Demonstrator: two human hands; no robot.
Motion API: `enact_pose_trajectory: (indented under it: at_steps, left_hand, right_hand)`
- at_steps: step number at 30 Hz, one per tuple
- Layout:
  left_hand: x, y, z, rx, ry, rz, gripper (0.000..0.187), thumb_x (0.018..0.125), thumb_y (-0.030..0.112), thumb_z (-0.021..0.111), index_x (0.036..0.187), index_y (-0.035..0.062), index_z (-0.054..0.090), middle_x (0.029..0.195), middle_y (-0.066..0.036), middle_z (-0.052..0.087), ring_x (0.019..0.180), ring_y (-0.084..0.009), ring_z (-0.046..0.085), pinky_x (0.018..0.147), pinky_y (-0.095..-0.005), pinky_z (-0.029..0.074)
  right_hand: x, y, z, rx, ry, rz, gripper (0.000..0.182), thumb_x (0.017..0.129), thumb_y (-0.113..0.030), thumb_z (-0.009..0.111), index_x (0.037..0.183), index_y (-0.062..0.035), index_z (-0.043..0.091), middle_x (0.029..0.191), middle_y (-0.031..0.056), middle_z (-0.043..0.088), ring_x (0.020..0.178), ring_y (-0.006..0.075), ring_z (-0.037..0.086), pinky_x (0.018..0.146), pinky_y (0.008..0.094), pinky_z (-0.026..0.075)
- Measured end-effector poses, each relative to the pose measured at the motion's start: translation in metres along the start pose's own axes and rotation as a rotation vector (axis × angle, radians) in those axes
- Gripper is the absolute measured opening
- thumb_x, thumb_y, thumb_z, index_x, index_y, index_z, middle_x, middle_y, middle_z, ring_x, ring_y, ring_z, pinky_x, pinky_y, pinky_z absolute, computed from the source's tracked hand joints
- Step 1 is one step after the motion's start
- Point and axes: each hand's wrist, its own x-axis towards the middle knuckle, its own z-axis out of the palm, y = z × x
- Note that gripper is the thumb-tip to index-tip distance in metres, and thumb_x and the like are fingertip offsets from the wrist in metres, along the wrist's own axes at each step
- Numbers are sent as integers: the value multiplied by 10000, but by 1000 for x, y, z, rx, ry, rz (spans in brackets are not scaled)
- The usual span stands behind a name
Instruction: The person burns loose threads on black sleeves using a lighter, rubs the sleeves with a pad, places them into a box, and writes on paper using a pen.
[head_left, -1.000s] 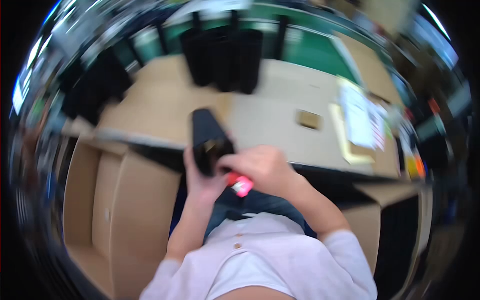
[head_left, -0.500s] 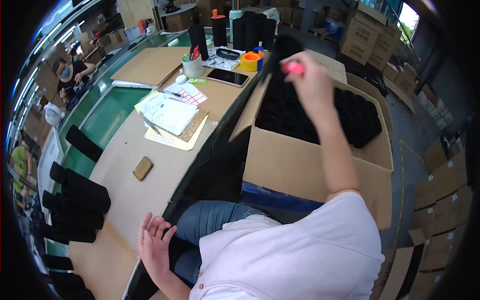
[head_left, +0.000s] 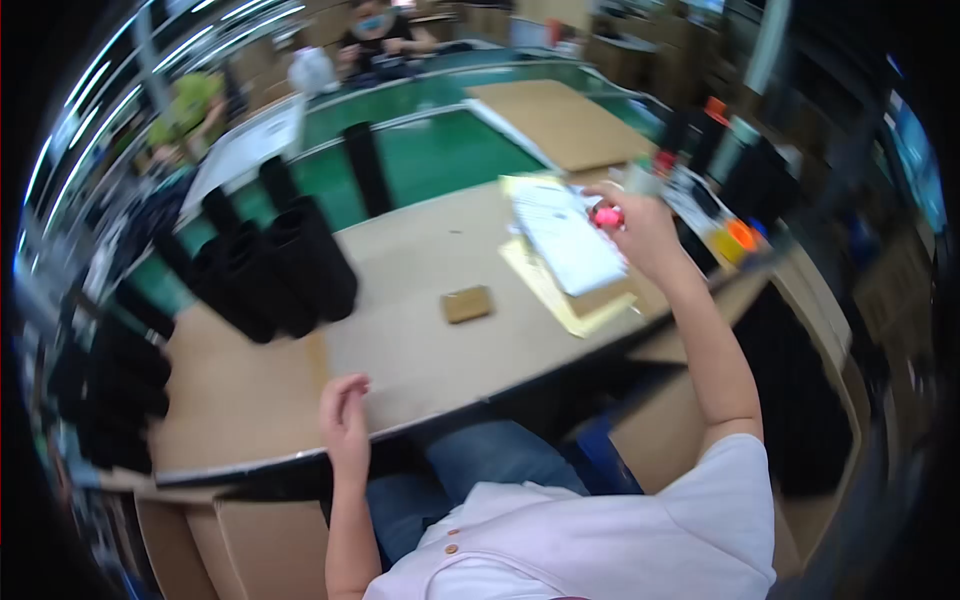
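Observation:
My right hand (head_left: 640, 232) is closed around a small pink-red object (head_left: 607, 216), whose kind I cannot make out. It is over the stack of papers (head_left: 565, 235) on the right side of the table. At the table's front edge my left hand (head_left: 346, 425) is loosely curled, fingers slightly apart, with nothing visible in it. A small brownish-yellow block (head_left: 467, 304) lies on the table between the two hands. Beyond my left hand stand several black tubes (head_left: 315, 265), some of them with open tops.
An open carton (head_left: 840, 330) with black items stands to my right. Yellow tape (head_left: 735, 240) and a pen cup (head_left: 645, 178) sit at the table's right end. Behind runs a green surface (head_left: 430, 150) with a cardboard sheet (head_left: 565, 120). Two people work across it.
My view has swung left. My right hand, holding the pink-red object, has moved from above the carton to over the papers. My left hand's fingers have curled in more at the table edge.

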Motion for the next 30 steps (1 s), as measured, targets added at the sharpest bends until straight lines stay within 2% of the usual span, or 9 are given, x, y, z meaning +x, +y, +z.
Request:
enact_pose_trajectory:
  at_steps: [3, 8, 13, 18, 20, 21, 23, 26, 30]
  left_hand:
    - [-3, -21, -13, 145, 15, -58, 197, 893, -64, 476, 990, 6, 632, 945, -67, 608, 792, -153, 549, 752, -243, 454]
    - [3, -1, -8, 65, 15, -166, 182, 899, -61, 477, 969, -2, 635, 939, -74, 596, 780, -140, 534, 722, -230, 458]
    - [2, 0, -11, 30, 16, -175, 212, 881, -93, 470, 954, -6, 649, 930, -82, 610, 784, -159, 549, 734, -236, 459]
    - [0, 1, -10, 82, 14, -79, 254, 839, -75, 538, 1050, 8, 652, 1078, -100, 618, 907, -210, 573, 804, -274, 458]
    - [15, 29, 4, 304, 52, 173, 416, 806, 14, 629, 1218, 27, 575, 1257, -129, 538, 1139, -297, 518, 969, -358, 414]
    - [20, 43, 14, 457, 103, 211, 683, 748, 121, 726, 1362, 47, 437, 1362, -155, 447, 1286, -355, 401, 1069, -427, 327]
    - [26, 58, 27, 466, 192, 278, 822, 701, 147, 784, 1406, 53, 372, 1360, -172, 449, 1225, -357, 460, 1024, -408, 381]
    - [12, 69, 25, 308, 176, 262, 880, 669, 114, 808, 1418, 51, 350, 1353, -183, 458, 1179, -346, 504, 986, -394, 421]
    - [-11, 81, 4, 373, 53, 263, 888, 660, 76, 808, 1421, 55, 351, 1338, -171, 479, 1137, -327, 536, 937, -382, 458]
  right_hand:
    - [77, -46, 75, 66, -31, -231, 390, 806, -40, 599, 1172, -174, 618, 888, 24, 698, 751, 219, 628, 695, 309, 471]
    - [208, -103, 175, 176, -54, -200, 471, 826, -54, 586, 1268, -210, 535, 903, 17, 686, 774, 225, 627, 693, 323, 466]
    - [236, -115, 208, 87, -5, -311, 238, 846, -140, 612, 1076, -160, 556, 883, 22, 673, 715, 247, 622, 651, 353, 473]
    - [141, -123, 142, 136, 186, -542, 245, 762, -50, 710, 954, -105, 568, 869, 29, 674, 705, 193, 619, 622, 287, 461]
    - [80, -145, 99, 376, 112, -519, 238, 723, 0, 729, 895, -70, 579, 810, 42, 646, 670, 160, 591, 606, 261, 448]
    - [49, -157, 78, 463, 26, -532, 230, 719, 29, 713, 894, -49, 587, 763, 37, 609, 649, 149, 554, 605, 254, 443]
    - [0, -167, 61, 637, -214, -620, 257, 709, 27, 716, 924, -50, 598, 765, 40, 587, 642, 152, 535, 596, 254, 439]
    - [-38, -176, 48, 639, -305, -642, 369, 684, 16, 719, 1023, -60, 597, 824, 32, 593, 646, 140, 538, 596, 258, 439]
    - [-54, -163, 36, 1009, -543, -217, 342, 735, 32, 704, 1044, -70, 600, 816, 34, 558, 672, 128, 519, 616, 217, 415]
